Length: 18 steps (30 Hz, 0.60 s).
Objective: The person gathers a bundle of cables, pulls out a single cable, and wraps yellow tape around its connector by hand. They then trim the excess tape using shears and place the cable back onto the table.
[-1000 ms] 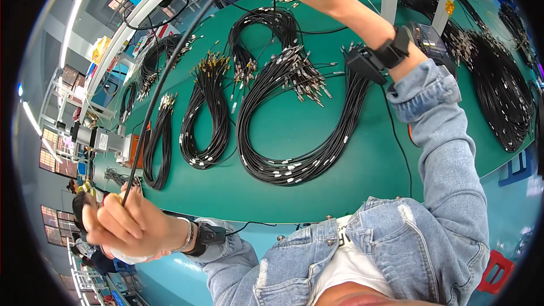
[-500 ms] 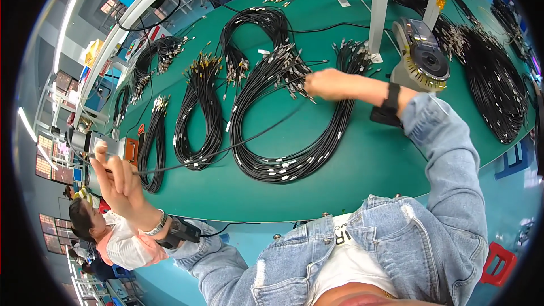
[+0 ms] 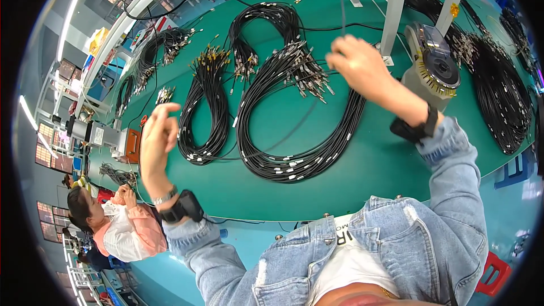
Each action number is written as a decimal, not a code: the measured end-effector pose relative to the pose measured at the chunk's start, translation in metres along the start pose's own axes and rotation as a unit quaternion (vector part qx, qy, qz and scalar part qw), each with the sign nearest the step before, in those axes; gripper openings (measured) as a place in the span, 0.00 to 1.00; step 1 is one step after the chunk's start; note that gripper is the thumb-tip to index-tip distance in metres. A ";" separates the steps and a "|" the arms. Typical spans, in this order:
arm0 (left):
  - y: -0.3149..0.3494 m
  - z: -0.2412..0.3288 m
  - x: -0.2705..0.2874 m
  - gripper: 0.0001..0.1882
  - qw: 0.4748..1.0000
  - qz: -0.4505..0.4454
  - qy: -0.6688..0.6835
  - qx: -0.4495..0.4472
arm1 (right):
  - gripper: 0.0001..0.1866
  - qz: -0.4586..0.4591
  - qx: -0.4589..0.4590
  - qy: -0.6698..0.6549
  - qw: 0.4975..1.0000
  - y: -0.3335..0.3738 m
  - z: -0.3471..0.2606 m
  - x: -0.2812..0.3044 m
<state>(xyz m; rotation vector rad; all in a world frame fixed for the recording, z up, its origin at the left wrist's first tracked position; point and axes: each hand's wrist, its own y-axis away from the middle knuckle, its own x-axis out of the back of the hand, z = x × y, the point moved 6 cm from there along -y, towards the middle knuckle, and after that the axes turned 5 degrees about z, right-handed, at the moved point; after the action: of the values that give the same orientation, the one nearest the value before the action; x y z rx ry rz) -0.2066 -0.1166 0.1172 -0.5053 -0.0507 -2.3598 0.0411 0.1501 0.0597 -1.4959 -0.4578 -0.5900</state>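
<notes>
Near the bundles' connector ends, my right hand (image 3: 358, 63) is raised over the green table with its fingers pinched on a black cable (image 3: 342, 8). A blurred stretch of cable rises above that hand, and another slants down toward the large coil. My left hand (image 3: 157, 147) is held up at the left, fingers loosely bent and apart, with no cable visible in them. Between the hands lie a large looped bundle of black cables (image 3: 294, 169) with white tags and a narrower bundle (image 3: 191, 150) with gold-coloured tips.
More cable bundles lie at the back (image 3: 266, 11) and on the right (image 3: 498, 102). A grey round-headed device (image 3: 433, 71) stands beside white posts (image 3: 395, 17). At the left edge are an orange-fronted machine (image 3: 132, 146) and a seated co-worker (image 3: 127, 224). A red stool (image 3: 494, 272) stands lower right.
My right hand has moved up and right, the cable swinging with it. My left hand has risen and shifted right, and the cable has left its fingers. The view has shifted slightly.
</notes>
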 end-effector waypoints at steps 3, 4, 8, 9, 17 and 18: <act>-0.045 -0.035 -0.041 0.15 0.993 -0.114 -0.025 0.014 | 0.04 -0.190 -0.030 0.003 0.981 0.066 -0.009 -0.034; -0.061 -0.052 -0.059 0.14 0.989 -0.138 -0.051 0.032 | 0.05 -0.231 -0.070 -0.055 0.969 0.094 -0.005 -0.052; -0.122 -0.134 -0.110 0.11 0.988 -0.101 -0.114 -0.009 | 0.07 -0.252 -0.131 -0.163 0.945 0.112 -0.010 -0.064; -0.131 -0.148 -0.118 0.11 0.988 -0.101 -0.114 -0.010 | 0.07 -0.243 -0.142 -0.188 0.941 0.111 -0.012 -0.062; -0.156 -0.132 -0.177 0.09 0.902 -0.045 -0.363 -0.230 | 0.10 -0.242 -0.211 -0.247 0.914 0.079 -0.001 -0.049; -0.158 -0.132 -0.176 0.09 0.870 -0.014 -0.435 -0.233 | 0.10 -0.242 -0.212 -0.246 0.914 0.074 0.002 -0.052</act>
<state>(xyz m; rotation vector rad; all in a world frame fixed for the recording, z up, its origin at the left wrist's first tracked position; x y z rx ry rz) -0.2381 0.0911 -0.0537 -1.7779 0.1037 -1.9655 0.0469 0.1548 -0.0306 -1.9720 -1.1759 -0.7252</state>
